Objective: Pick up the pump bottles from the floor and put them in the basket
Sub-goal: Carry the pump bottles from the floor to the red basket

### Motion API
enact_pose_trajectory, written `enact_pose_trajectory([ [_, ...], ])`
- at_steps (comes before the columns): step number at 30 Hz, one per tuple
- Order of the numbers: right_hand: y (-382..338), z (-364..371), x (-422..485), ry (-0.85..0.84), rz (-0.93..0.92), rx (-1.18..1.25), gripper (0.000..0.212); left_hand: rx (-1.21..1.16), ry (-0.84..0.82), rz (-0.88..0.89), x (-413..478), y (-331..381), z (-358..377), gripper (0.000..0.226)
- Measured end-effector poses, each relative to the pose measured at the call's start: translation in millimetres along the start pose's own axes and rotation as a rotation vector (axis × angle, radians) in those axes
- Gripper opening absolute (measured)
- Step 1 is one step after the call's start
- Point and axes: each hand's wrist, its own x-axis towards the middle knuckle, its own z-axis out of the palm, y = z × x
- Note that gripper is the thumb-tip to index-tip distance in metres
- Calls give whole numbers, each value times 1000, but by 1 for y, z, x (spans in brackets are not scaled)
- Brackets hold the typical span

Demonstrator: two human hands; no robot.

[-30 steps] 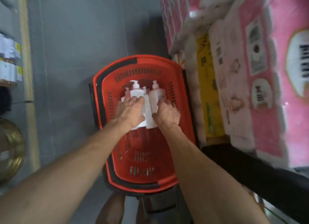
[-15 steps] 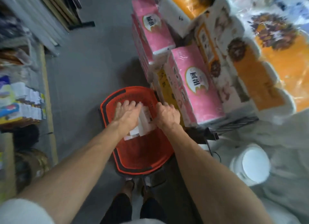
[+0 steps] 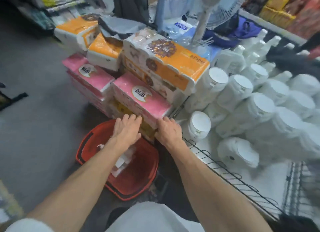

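Spread and empty, left hand (image 3: 127,130) and right hand (image 3: 168,130) are held out; grey floor (image 3: 43,127); pump bottles (image 3: 121,162) are laid inside red basket (image 3: 136,188).

Basket (image 3: 138,183): red moulded plastic, smooth with a dull sheen; a black plastic strip runs along part of the rim.
Pump bottles (image 3: 121,162): white plastic, smooth; too blurred to tell gloss.
Floor (image 3: 43,127): grey, hard and matt, with an even surface that looks like concrete.
Pink tissue packs (image 3: 140,96): paper goods wrapped in thin plastic film, which is glossy and slightly wrinkled.
Orange tissue pack (image 3: 174,65): wrapped in shinier clear and printed film that catches bright glare along its creases.
Tubs (image 3: 242,91): white plastic with smooth, flat, matt lids.
Wire rack (image 3: 225,171): thin dark metal wire, bent into loops along the edge.
Shirt (image 3: 152,218): white cloth, soft and matt.
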Motion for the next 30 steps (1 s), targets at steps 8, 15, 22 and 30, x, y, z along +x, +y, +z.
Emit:
enact_pose_trajectory([
  [8, 59, -14, -108, 127, 351, 99, 34, 133, 12, 339, -19, 94, -23, 49],
  [15, 149, -11, -256, 201, 725, 157, 30, 157, 45, 741, -68, 237, -29, 41],
  [22, 230, 18, -453, 222, 1124, 213, 37, 172, 102, 1151, -165, 411, -14, 38],
  [30, 275, 61, -651, 246, 1484, 263, 41, 211, 58, 1450, -298, 562, 20, 46],
])
